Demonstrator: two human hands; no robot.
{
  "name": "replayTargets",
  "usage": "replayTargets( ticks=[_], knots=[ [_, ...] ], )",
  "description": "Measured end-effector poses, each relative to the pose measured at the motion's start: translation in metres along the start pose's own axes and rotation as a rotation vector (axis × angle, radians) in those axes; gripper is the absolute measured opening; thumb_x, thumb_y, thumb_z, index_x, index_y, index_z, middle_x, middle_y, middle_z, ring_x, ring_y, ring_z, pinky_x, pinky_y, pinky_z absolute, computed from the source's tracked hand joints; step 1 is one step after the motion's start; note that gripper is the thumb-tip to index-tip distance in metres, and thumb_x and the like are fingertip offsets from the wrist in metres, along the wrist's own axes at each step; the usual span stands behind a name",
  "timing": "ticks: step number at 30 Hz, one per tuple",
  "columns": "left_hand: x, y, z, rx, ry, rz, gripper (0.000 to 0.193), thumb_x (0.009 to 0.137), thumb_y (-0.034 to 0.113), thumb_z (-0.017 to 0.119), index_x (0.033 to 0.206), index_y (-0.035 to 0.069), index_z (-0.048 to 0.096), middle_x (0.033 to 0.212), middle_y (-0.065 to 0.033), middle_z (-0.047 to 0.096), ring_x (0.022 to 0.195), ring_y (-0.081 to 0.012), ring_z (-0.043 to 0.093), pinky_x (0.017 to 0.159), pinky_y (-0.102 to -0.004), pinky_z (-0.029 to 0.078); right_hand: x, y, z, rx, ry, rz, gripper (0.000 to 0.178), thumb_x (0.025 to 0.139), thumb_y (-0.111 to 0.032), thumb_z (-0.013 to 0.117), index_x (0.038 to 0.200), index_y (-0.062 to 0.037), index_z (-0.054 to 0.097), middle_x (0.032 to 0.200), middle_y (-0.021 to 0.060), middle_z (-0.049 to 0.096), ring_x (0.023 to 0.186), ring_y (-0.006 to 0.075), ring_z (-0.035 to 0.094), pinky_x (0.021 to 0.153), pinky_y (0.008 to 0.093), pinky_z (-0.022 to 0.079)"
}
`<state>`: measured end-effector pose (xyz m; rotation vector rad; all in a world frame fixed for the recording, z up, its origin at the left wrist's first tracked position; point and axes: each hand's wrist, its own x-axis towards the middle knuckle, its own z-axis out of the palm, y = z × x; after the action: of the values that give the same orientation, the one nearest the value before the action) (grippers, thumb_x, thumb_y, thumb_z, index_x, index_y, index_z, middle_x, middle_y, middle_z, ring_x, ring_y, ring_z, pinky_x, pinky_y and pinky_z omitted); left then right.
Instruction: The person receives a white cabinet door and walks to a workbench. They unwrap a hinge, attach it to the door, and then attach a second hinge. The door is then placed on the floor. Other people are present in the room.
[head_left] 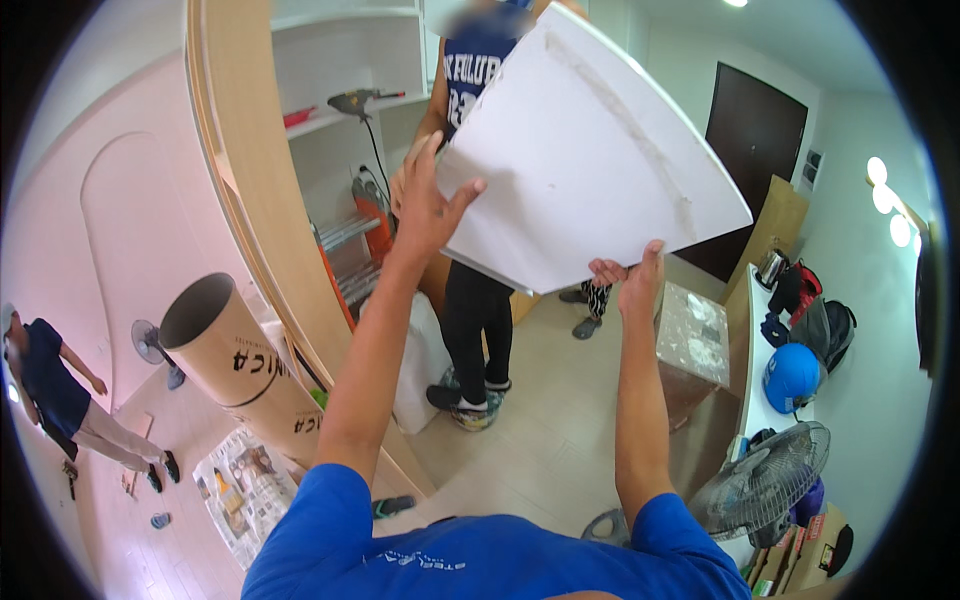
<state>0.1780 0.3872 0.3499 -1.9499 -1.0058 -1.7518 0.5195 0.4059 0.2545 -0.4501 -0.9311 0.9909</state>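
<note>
A large white panel with a curved outer edge and a greyish smear is held up, tilted, in front of me. My right hand grips its lower edge, thumb up along the rim and fingers tucked at the underside. At the panel's left edge is my left hand, its fingers stretched upward and the thumb spread over the white face. Behind the panel stands a person in a dark sleeveless jersey; one of that person's hands shows beside my left hand, and the panel hides much of the body.
Left of me stand a wooden frame post and a big cardboard tube. A spattered box is at right, near a counter with a blue helmet and a fan. Another person stands far left.
</note>
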Motion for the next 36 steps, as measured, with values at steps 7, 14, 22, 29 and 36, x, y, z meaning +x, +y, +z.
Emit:
replayTargets(
  ticks=[7, 14, 22, 29, 36],
  knots=[
    [0.020, 0.003, 0.015, -0.065, -0.042, -0.148, 0.050, 0.094, 0.043, 0.080, 0.126, 0.006, 0.068, 0.114, -0.0157, 0.072, 0.108, -0.0303, 0.069, 0.092, -0.0368, 0.053, 0.022, 0.016, -0.013, -0.095, 0.147, 0.160, 0.124, 0.086, -0.098, 0.034, 0.144, 0.0112, 0.038, 0.072, 0.0237, 0.066, 0.060, 0.0393, 0.071, 0.053, 0.0465, 0.059],
    [0.001, 0.015, 0.055, -0.399, 0.018, -0.042, 0.043, 0.086, 0.033, 0.086, 0.106, -0.001, 0.068, 0.097, -0.0156, 0.065, 0.089, -0.0350, 0.063, 0.078, -0.0409, 0.051, 0.061, 0.003, -0.072, -0.193, 0.135, -0.034, 0.108, 0.096, -0.090, 0.028, 0.151, 0.0026, 0.036, 0.099, 0.0259, 0.067, 0.058, 0.0334, 0.060, 0.055, 0.0470, 0.052],
    [-0.024, 0.084, 0.066, -0.373, -0.012, 0.135, 0.047, 0.084, 0.039, 0.083, 0.104, 0.001, 0.063, 0.093, -0.0168, 0.059, 0.086, -0.0398, 0.061, 0.075, -0.0477, 0.050, 0.060, 0.016, -0.071, 0.090, 0.318, -0.275, 0.093, 0.101, -0.082, 0.035, 0.160, -0.0099, 0.037, 0.157, 0.0146, 0.049, 0.116, 0.0322, 0.058, 0.086, 0.0470, 0.051],
    [-0.067, 0.153, 0.068, -0.301, -0.121, 0.182, 0.040, 0.080, 0.033, 0.087, 0.100, 0.004, 0.068, 0.088, -0.0113, 0.062, 0.082, -0.0329, 0.063, 0.069, -0.0432, 0.051, 0.079, 0.053, -0.184, 0.556, -0.241, -0.313, 0.048, 0.110, -0.037, 0.052, 0.147, -0.0061, 0.050, 0.120, 0.0151, 0.067, 0.113, 0.0297, 0.063, 0.104, 0.0464, 0.055],
    [-0.088, 0.230, 0.079, -0.150, -0.223, 0.164, 0.043, 0.078, 0.029, 0.088, 0.104, 0.003, 0.068, 0.093, -0.0114, 0.063, 0.085, -0.0323, 0.064, 0.070, -0.0422, 0.052, 0.043, 0.058, -0.183, 0.697, -0.487, -0.240, 0.044, 0.114, -0.035, 0.041, 0.145, -0.0040, 0.049, 0.131, 0.0148, 0.065, 0.125, 0.0279, 0.062, 0.111, 0.0457, 0.052]
  ],
)
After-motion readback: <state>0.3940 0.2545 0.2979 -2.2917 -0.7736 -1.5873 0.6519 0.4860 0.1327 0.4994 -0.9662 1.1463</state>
